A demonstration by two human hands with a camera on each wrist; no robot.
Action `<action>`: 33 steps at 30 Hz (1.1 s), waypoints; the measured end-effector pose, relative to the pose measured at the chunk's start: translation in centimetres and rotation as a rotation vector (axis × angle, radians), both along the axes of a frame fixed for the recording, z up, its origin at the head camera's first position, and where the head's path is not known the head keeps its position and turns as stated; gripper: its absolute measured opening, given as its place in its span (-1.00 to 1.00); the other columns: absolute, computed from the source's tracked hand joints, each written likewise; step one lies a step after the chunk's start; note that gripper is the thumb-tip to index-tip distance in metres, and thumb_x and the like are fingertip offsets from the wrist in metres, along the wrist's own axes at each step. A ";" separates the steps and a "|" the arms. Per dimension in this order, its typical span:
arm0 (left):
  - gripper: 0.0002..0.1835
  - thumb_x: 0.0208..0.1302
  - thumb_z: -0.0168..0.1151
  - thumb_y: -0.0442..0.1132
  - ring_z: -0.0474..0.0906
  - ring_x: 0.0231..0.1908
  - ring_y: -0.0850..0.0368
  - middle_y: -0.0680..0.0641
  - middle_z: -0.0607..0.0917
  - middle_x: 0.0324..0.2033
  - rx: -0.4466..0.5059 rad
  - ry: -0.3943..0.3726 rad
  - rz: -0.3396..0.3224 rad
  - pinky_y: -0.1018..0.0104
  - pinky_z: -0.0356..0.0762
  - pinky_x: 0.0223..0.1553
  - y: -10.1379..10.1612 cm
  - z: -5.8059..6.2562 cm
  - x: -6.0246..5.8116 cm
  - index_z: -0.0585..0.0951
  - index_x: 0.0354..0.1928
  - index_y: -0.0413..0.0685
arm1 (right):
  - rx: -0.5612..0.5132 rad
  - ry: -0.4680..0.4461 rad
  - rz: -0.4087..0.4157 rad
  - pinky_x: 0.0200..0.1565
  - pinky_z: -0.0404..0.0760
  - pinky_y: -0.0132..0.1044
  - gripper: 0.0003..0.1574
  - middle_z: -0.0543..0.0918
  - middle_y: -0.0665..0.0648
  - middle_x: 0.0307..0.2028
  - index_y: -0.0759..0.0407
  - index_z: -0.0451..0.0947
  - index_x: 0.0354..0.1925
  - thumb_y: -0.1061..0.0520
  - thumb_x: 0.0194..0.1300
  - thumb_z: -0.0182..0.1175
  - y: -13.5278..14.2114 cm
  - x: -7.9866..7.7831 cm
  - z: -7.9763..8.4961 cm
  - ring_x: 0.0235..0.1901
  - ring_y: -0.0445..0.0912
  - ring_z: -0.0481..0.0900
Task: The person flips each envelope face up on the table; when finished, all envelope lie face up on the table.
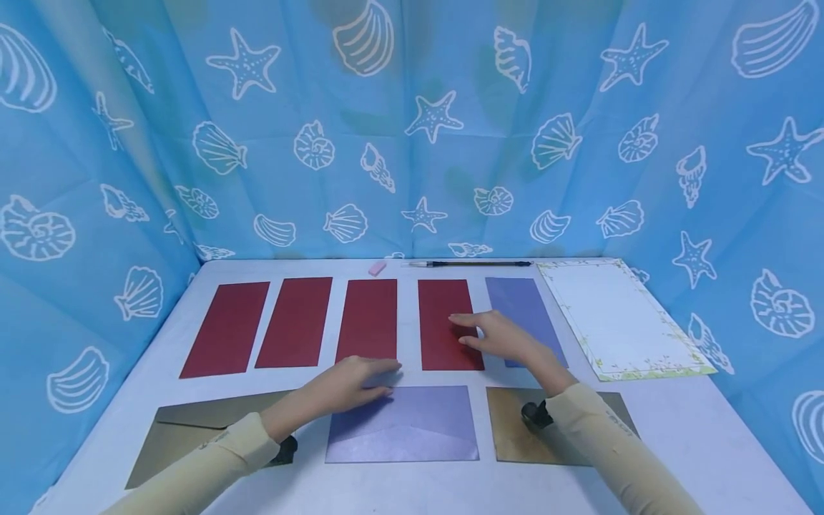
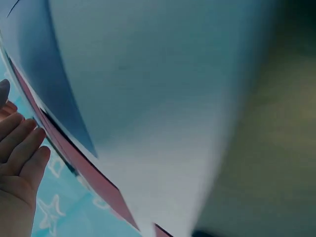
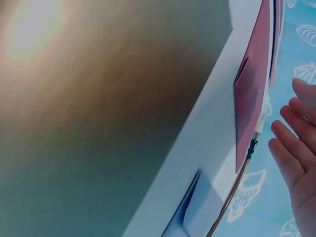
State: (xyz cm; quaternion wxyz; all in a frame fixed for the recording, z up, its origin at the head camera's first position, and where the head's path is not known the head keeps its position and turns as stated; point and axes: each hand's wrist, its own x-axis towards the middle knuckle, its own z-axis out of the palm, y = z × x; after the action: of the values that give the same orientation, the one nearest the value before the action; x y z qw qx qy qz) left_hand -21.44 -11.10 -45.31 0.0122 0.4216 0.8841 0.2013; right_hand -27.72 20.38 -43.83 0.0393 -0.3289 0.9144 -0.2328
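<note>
In the head view, my left hand (image 1: 347, 385) hovers over the upper left part of a lavender envelope (image 1: 425, 436), its fingertips reaching toward the bottom edge of a red paper rectangle (image 1: 367, 318). Relaxed, spread fingers hold nothing. My right hand (image 1: 505, 336) is over the right edge of another red paper rectangle (image 1: 440, 336), thumb apart from the loosely extended fingers. Its wrist crosses a blue-violet paper rectangle (image 1: 524, 307). Both wrist views show the left fingers (image 2: 24, 148) and right fingers (image 3: 291, 143) extended, with no object between them.
Two more red rectangles (image 1: 225, 329) lie at the left. Gold envelopes (image 1: 161, 447) (image 1: 515, 429) lie partly under the forearms. At the back are a pink eraser (image 1: 377, 267) and a brush (image 1: 479, 264). A floral-bordered white sheet (image 1: 618, 315) lies right; a blue curtain (image 1: 412, 179) encloses the table.
</note>
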 end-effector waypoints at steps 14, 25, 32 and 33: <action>-0.48 0.23 0.35 -0.13 0.56 0.10 0.08 -0.07 0.65 0.07 0.011 -0.048 0.111 0.20 0.54 0.05 -4.3 0.4 1.6 0.54 0.21 -0.16 | -0.053 0.011 0.031 0.10 0.54 -0.07 -0.37 0.52 0.23 0.20 0.25 0.41 0.29 0.15 0.29 0.27 -3.3 -0.6 0.7 0.19 0.10 0.47; -0.46 0.16 0.41 -0.20 0.59 0.05 0.02 -0.09 0.68 0.01 0.029 0.013 0.171 0.21 0.60 -0.04 -7.1 0.8 1.2 0.55 0.19 -0.18 | -0.043 -0.055 0.039 0.13 0.51 -0.09 -0.39 0.52 0.17 0.20 0.19 0.43 0.29 0.14 0.30 0.26 -6.0 -1.1 0.2 0.21 0.05 0.47; -0.45 0.13 0.43 -0.20 0.61 0.02 -0.04 -0.16 0.68 -0.01 0.006 0.037 0.191 0.16 0.60 -0.05 -7.9 0.8 -0.1 0.56 0.17 -0.22 | -0.011 -0.115 0.041 0.02 0.58 -0.25 -0.41 0.53 0.10 0.21 0.12 0.43 0.30 0.11 0.32 0.25 -8.0 -1.6 -0.2 -0.02 -0.08 0.60; -0.45 0.13 0.43 -0.19 0.61 0.03 -0.04 -0.16 0.68 0.00 0.000 0.033 0.190 0.15 0.60 -0.05 -8.0 0.7 -0.3 0.55 0.17 -0.22 | -0.007 -0.127 0.041 -0.09 0.60 -0.31 -0.40 0.54 0.10 0.20 0.11 0.44 0.30 0.10 0.32 0.25 -8.3 -1.7 -0.2 -0.20 -0.10 0.62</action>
State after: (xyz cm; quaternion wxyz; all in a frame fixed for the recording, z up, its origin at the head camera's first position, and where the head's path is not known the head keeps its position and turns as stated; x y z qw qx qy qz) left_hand -21.71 -19.05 -44.58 -0.0214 0.3389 0.9202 0.1946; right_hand -29.38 12.05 -44.06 0.1008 -0.3322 0.9023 -0.2556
